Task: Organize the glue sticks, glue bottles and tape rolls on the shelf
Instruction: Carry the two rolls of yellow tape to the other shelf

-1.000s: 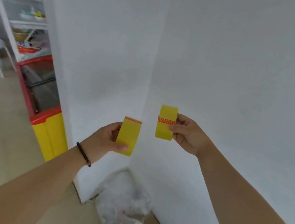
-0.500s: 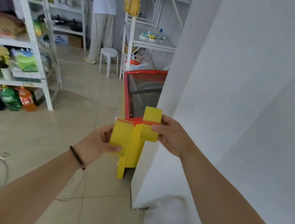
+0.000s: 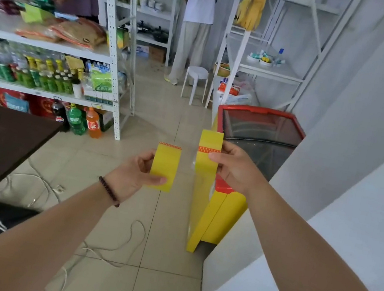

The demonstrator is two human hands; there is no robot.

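Left hand (image 3: pixel 134 173) grips one yellow tape roll (image 3: pixel 165 167); right hand (image 3: pixel 234 169) pinches a second yellow roll (image 3: pixel 207 157) just beside it. Neither roll is shelved yet; judged mid-carry, placement outstanding.

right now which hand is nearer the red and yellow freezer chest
Right. The right hand, holding a yellow tape roll, overlaps the freezer chest in view. The left hand holds its own roll over the floor, farther left.
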